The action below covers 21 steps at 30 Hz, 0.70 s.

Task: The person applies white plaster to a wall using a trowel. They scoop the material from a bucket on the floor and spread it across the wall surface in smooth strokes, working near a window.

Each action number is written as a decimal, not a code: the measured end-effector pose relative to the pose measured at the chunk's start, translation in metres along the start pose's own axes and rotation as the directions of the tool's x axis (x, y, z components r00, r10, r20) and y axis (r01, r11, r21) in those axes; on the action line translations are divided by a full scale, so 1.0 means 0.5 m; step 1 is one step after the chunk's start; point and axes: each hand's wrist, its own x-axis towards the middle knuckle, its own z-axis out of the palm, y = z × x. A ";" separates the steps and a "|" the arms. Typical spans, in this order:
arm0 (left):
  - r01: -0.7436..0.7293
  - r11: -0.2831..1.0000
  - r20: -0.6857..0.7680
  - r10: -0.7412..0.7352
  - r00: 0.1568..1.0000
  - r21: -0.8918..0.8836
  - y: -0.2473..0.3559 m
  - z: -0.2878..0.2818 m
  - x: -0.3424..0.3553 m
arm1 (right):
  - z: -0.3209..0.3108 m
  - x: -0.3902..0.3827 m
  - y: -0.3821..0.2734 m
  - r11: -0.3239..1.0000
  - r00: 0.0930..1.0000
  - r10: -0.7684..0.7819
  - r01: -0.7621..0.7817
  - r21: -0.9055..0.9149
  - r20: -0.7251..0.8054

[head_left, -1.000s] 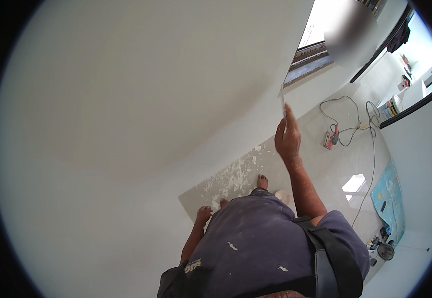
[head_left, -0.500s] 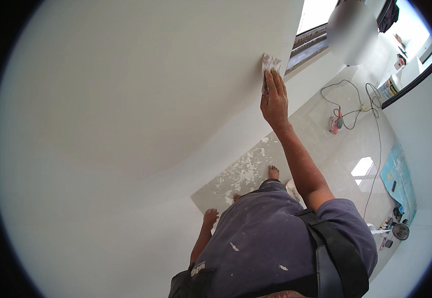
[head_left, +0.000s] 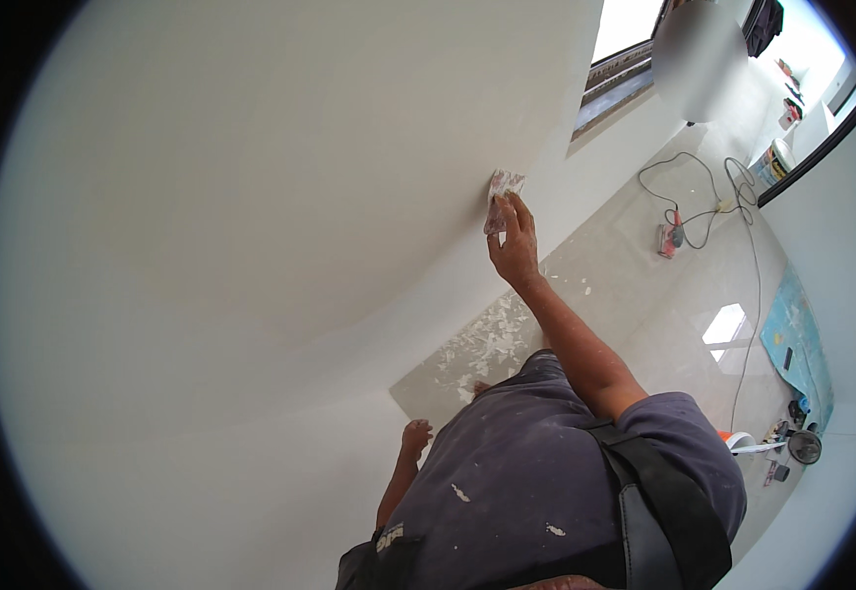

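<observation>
Right hand (head_left: 515,251) is raised against the white wall (head_left: 251,226), fingers (head_left: 509,218) closed on a small sanding pad (head_left: 500,197), pressed flat to the wall surface. The pad is reddish, dusted white, roughly rectangular; its long axis runs from the fingers up toward the window (head_left: 625,69), slightly tilted to the right, with the free end sticking out past the fingertips. The pad sits on the right part of the wall, near the wall's edge by the window reveal; bare wall spreads wide to the left and below it, with little room to the right before that edge. Right forearm comes up from the lower right, elbow bent. Left hand (head_left: 415,436) hangs low beside the body near the wall, fingers loosely curled, holding nothing as far as I can tell. Below, the tiled floor (head_left: 644,295) carries white plaster flakes (head_left: 487,344) right by the wall base. Farther right on the floor: a power tool (head_left: 671,238) with a cable (head_left: 718,192) looping off, well apart from the hands. Far right lower: a blue sheet (head_left: 792,339) and a small fan (head_left: 804,446) beside scattered tools.
</observation>
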 end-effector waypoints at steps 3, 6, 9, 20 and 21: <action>-0.015 1.000 0.001 0.015 1.000 0.015 0.008 -0.005 -0.003 | 0.019 -0.011 0.005 0.999 0.999 0.036 -0.037 0.034 0.035; -0.167 0.986 0.019 0.168 0.986 -0.019 -0.003 0.007 0.011 | 0.038 -0.021 0.011 0.999 0.998 0.034 -0.036 0.035 0.049; -0.064 0.998 0.014 0.065 0.998 -0.023 0.013 0.012 0.000 | 0.040 -0.025 0.001 0.998 0.996 0.036 -0.040 0.039 0.079; 0.105 0.980 0.021 -0.110 0.994 0.169 0.172 -0.003 -0.103 | 0.030 -0.058 -0.051 0.990 0.987 0.041 -0.061 0.129 0.154; 0.114 0.983 0.025 -0.118 0.993 0.144 0.176 0.004 -0.109 | 0.022 -0.064 -0.055 0.988 0.978 0.023 -0.054 0.146 0.208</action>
